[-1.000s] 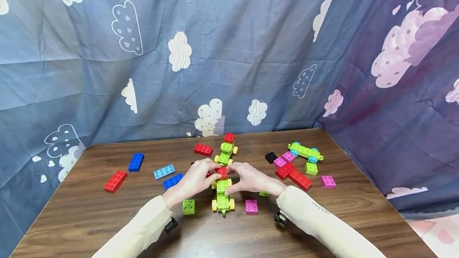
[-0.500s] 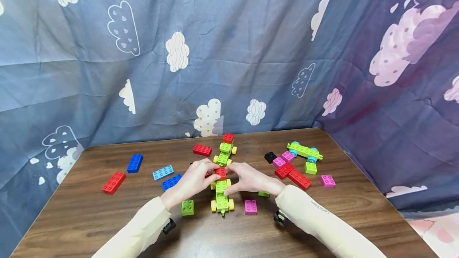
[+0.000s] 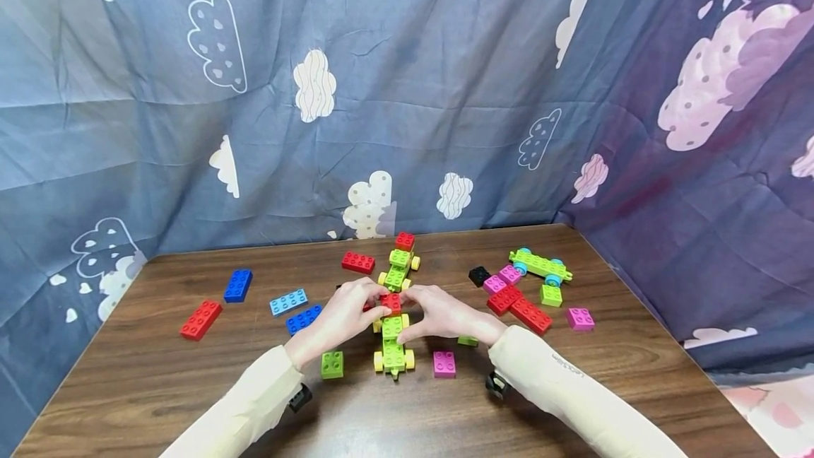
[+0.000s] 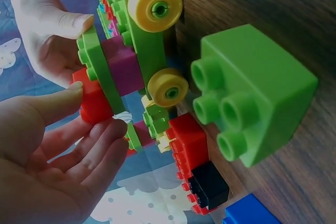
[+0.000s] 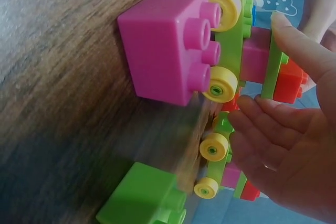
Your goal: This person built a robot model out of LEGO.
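brick [image 4: 97,100], red, is sitting clamped in the left grip [image 3: 343,308]
the right grip [image 3: 440,313] is clamping the green plate [image 4: 102,72]; below both grips, a yellow-wheeled base [image 4: 148,45] is standing

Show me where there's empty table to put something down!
Bare table lies between the leftmost red brick and left sleeve, and between the far car and black brick. It's crowded around the left hand, right hand and near car, and beside the bunched pink bricks.
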`<state>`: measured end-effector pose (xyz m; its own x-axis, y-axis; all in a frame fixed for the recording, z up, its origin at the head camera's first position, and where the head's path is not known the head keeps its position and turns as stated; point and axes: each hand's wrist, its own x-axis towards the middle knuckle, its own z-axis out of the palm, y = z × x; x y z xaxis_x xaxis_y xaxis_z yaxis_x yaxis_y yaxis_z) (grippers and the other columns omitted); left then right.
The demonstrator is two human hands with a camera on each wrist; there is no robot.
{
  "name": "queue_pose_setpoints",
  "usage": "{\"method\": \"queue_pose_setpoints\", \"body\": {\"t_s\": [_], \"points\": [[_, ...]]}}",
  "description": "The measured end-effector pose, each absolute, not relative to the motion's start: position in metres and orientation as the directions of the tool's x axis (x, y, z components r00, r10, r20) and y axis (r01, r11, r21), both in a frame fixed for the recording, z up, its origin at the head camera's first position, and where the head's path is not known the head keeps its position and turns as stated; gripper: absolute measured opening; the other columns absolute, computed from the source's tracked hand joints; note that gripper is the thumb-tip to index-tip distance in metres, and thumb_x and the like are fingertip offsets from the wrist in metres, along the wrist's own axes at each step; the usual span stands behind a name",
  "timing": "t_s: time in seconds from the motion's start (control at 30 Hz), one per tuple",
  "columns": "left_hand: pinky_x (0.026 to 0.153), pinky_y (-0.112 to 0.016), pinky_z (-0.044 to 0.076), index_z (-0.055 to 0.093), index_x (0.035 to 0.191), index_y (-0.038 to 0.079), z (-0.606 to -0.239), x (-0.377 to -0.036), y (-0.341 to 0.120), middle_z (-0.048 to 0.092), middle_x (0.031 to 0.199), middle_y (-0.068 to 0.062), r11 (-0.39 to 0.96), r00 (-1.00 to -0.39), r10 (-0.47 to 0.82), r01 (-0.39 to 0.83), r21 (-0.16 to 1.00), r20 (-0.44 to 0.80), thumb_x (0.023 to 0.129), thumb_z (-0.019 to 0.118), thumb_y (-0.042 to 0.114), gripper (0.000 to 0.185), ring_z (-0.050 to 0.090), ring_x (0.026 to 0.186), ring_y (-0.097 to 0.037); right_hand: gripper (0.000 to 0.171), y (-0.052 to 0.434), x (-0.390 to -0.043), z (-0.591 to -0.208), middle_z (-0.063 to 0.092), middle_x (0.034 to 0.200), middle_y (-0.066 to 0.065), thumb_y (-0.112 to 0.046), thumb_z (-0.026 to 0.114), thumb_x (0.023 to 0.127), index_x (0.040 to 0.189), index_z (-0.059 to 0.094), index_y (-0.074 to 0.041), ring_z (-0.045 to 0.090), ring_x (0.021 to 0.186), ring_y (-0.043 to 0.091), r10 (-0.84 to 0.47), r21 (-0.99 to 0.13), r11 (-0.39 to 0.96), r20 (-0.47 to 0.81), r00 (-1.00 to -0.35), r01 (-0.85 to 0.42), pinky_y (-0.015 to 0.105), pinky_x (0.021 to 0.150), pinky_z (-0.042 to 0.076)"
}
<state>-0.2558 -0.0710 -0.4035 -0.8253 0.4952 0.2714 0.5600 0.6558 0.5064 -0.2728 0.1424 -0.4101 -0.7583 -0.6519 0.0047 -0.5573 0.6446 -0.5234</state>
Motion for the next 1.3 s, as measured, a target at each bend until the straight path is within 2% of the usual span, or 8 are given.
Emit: {"method": "queue_pose_setpoints", "body": {"t_s": [0.33,0.63,0.77,1.1,1.3], "points": [[0.075,-0.029,0.058,0.073,0.113,0.005,-0.409,-0.248,-0.072,0.07,0.099,-0.004,0.694,-0.832,0.476,0.554,0.46,0.284,0.087,0.076,0.018,0.029,0.066,0.083,-0.015,0.06,0.142,-0.27,-0.413,0.069,0.118,0.007,-0.042,0.082,0.078,0.122,0.062,-0.005,0.065,0.114,0.026,-0.659,-0.519,0.644,-0.001,-0.752,-0.563,0.043,0.097,0.053],[0.071,-0.024,0.054,0.069,0.118,-0.001,-0.408,-0.248,-0.074,0.069,0.103,-0.008,0.673,-0.796,0.527,0.605,0.426,0.297,0.09,0.071,0.011,0.031,0.062,0.082,-0.014,0.061,0.141,-0.269,-0.41,0.068,0.121,0.008,-0.044,0.081,0.079,0.123,0.061,-0.007,0.063,0.116,0.025,-0.636,-0.497,0.675,-0.015,-0.772,-0.546,0.045,0.099,0.051],[0.072,-0.025,0.056,0.069,0.118,-0.002,-0.405,-0.25,-0.076,0.07,0.103,-0.01,0.651,-0.786,0.545,0.616,0.444,0.291,0.09,0.071,0.009,0.03,0.065,0.084,-0.015,0.062,0.141,-0.268,-0.408,0.068,0.122,0.008,-0.045,0.081,0.079,0.124,0.061,-0.007,0.062,0.117,0.025,-0.631,-0.485,0.683,-0.016,-0.775,-0.546,0.044,0.1,0.051],[0.08,-0.035,0.059,0.068,0.11,0.003,-0.4,-0.255,-0.074,0.071,0.101,-0.009,0.644,-0.823,0.524,0.551,0.531,0.219,0.09,0.071,0.009,0.021,0.068,0.09,-0.019,0.064,0.143,-0.265,-0.404,0.068,0.123,0.007,-0.048,0.08,0.078,0.125,0.061,-0.008,0.064,0.115,0.023,-0.61,-0.446,0.71,-0.003,-0.792,-0.545,0.043,0.098,0.052],[0.081,-0.04,0.059,0.067,0.105,0.003,-0.402,-0.254,-0.074,0.071,0.101,-0.012,0.628,-0.83,0.502,0.543,0.557,0.243,0.088,0.073,0.009,0.019,0.07,0.091,-0.024,0.065,0.145,-0.263,-0.403,0.068,0.123,0.009,-0.048,0.08,0.079,0.126,0.061,-0.007,0.064,0.114,0.023,-0.623,-0.434,0.702,0.011,-0.782,-0.565,0.042,0.097,0.053]]}}
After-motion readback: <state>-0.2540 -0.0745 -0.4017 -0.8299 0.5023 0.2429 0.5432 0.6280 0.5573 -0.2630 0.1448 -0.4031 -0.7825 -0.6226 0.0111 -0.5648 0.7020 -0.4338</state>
